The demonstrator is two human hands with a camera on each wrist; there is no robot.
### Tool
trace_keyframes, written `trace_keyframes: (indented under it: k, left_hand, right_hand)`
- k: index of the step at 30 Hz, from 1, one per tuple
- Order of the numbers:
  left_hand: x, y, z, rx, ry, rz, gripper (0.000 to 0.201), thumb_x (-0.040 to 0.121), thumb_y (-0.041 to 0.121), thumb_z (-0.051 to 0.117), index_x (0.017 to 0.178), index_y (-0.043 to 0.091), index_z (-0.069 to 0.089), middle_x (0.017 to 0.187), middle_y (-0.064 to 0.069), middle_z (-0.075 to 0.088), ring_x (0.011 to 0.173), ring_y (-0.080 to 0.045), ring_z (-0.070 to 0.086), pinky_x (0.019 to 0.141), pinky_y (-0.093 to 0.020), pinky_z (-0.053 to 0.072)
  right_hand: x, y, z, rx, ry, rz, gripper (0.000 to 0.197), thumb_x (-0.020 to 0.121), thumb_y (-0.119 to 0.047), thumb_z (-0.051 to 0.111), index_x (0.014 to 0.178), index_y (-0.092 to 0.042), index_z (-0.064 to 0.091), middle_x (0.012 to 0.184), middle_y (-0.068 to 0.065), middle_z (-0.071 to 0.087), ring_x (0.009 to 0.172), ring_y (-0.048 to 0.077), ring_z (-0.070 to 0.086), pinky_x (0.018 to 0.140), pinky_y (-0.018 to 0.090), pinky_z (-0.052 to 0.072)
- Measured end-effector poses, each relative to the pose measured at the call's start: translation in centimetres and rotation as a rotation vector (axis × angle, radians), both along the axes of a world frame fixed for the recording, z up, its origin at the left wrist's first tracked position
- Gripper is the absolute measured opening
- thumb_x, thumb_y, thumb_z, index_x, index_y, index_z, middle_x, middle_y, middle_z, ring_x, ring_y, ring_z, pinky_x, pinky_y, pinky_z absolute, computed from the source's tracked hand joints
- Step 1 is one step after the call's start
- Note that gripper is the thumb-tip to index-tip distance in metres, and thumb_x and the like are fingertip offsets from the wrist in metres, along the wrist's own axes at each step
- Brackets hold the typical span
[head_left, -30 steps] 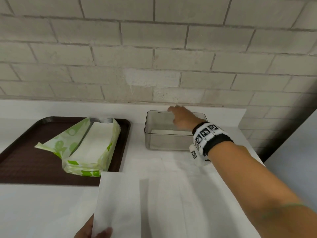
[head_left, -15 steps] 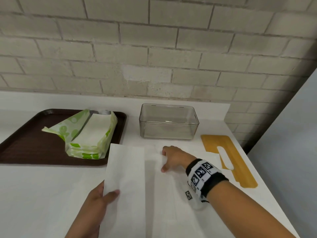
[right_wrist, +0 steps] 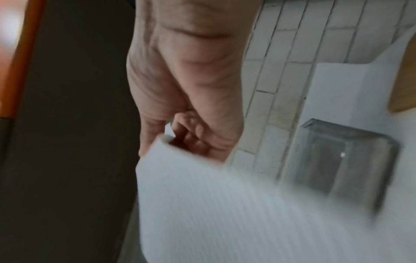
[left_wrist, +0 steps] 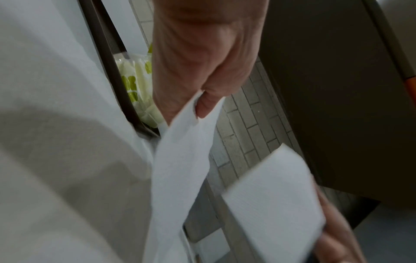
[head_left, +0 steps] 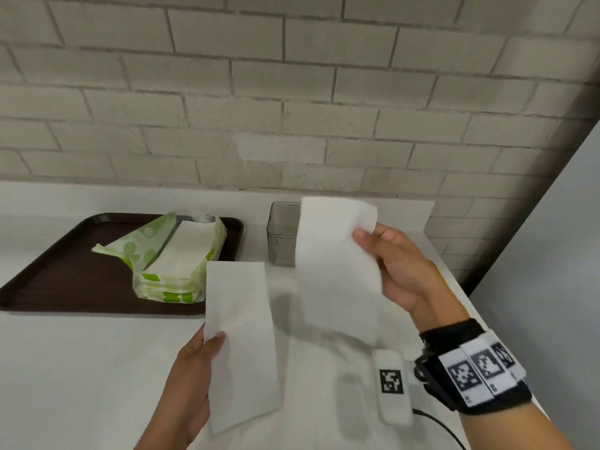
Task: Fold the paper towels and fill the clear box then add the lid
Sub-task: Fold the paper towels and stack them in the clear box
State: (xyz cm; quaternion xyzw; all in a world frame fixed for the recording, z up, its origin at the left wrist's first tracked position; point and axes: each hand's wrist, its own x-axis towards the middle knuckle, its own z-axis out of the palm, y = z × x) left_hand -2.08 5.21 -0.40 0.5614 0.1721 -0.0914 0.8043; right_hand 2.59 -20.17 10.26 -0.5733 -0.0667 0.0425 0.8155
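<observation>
My left hand (head_left: 207, 345) pinches the near edge of a folded white paper towel (head_left: 240, 332) between thumb and fingers, above the counter. My right hand (head_left: 367, 245) grips a second white paper towel (head_left: 337, 264) by its right edge and holds it up, blurred, in front of the clear box (head_left: 281, 238). The towel hides most of that box, which stands on the counter by the wall. In the right wrist view the clear box (right_wrist: 344, 160) shows beside the raised towel (right_wrist: 225, 213), with the tan lid (right_wrist: 405, 80) at the frame's edge. The left wrist view shows my thumb (left_wrist: 207, 105) on the towel (left_wrist: 180, 160).
A dark brown tray (head_left: 65, 271) lies at the left and carries an opened green-and-white towel package (head_left: 172, 254). The white counter (head_left: 81, 368) ends at a brick wall (head_left: 292, 108) behind. A grey panel (head_left: 558, 254) rises at the right.
My right hand left the clear box, came down onto the sheets on the counter, then lifted one towel up. My left hand raised its towel off the counter.
</observation>
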Motion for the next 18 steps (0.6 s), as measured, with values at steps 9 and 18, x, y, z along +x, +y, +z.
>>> trace_keyframes:
  k: [9,18]
  left_hand:
    - [0.3,-4.5,1.6,-0.161,0.037,-0.086,0.035,0.096,0.028,0.048,0.125,0.011,0.058,0.111,-0.005,0.071,0.104,-0.023,0.065,0.085,-0.039,0.049]
    - [-0.7,-4.3,0.0,0.093,-0.056,-0.19,0.036,0.086,0.018,0.063,0.122,0.012,0.06,0.107,-0.009,0.072,0.1,-0.032,0.067,0.097,-0.053,0.046]
  right_hand:
    - [-0.8,5.2,-4.3,-0.659,-0.2,-0.307,0.039,0.098,-0.029,0.043,0.062,-0.021,0.032,0.058,-0.008,0.033,0.052,0.003,0.031,0.051,0.022,0.028]
    - [-2.3,6.9,-7.4,-0.793,-0.174,-0.3,0.036,0.097,-0.032,0.044,0.065,-0.025,0.032,0.049,-0.006,0.033,0.046,0.007,0.028,0.049,0.023,0.025]
